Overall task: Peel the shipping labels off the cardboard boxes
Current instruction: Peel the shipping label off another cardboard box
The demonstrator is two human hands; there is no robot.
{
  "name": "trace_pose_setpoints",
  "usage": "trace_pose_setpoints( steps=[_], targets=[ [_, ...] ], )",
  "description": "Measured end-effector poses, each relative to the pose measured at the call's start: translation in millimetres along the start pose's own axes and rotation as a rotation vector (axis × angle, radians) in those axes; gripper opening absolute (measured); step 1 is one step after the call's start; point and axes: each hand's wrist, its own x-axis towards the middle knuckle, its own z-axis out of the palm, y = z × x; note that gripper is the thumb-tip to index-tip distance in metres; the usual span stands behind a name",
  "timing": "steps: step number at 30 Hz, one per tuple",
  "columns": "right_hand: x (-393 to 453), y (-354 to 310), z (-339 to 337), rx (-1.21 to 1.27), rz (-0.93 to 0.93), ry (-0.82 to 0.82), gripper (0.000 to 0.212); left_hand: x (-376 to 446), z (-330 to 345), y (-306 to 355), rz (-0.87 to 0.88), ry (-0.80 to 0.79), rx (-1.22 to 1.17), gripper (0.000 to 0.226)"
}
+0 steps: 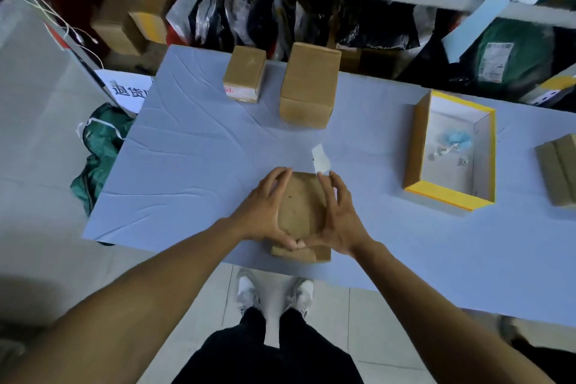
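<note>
While both hands frame the near cardboard box (300, 212) at lower centre, little is secured. The left hand (265, 212) and right hand (338, 218) lie spread along its sides, fingers straight, thumbs meeting at the near edge. A white label (321, 158) sticks up off the far right corner, half free by the look of it. Pull it fast and it could tear, leaving paper behind. That box overhangs the surface (193, 146) edge, so a firm tug might tip it floorwards. 2 more boxes (308, 84) wait at upper centre, 1 still labelled.
</note>
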Motion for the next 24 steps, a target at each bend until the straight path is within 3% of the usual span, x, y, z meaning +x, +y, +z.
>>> trace_pose_setpoints(
  steps=[3,8,12,14,17,19,21,24],
  targets=[
    [10,5,1,0.008,-0.003,0.123,0.128,11,-1,-13,0.034,0.134,-0.157,0.124],
    [45,5,-14,0.004,0.014,0.312,0.081,53,-7,-19,0.03,0.395,-0.255,0.05],
    [57,-4,-22,-0.001,0.058,0.332,0.074,62,-6,-8,-0.1,0.452,-0.28,0.04],
    [48,-3,-25,0.134,0.074,0.273,0.093,49,-10,-2,-0.086,0.399,-0.281,0.051],
    [19,12,-27,0.258,0.03,0.155,0.126,18,-14,3,-0.033,0.152,-0.175,0.121],
    [-1,17,-24,0.185,-0.03,0.029,0.138,2,-7,6,0.011,0.012,-0.033,0.15],
    [-11,19,-16,0.079,-0.096,-0.027,0.142,-3,6,6,0.017,-0.023,0.029,0.158],
    [-4,20,-6,0.056,-0.127,-0.01,0.141,3,13,4,0.01,0.044,-0.068,0.156]
  ],
)
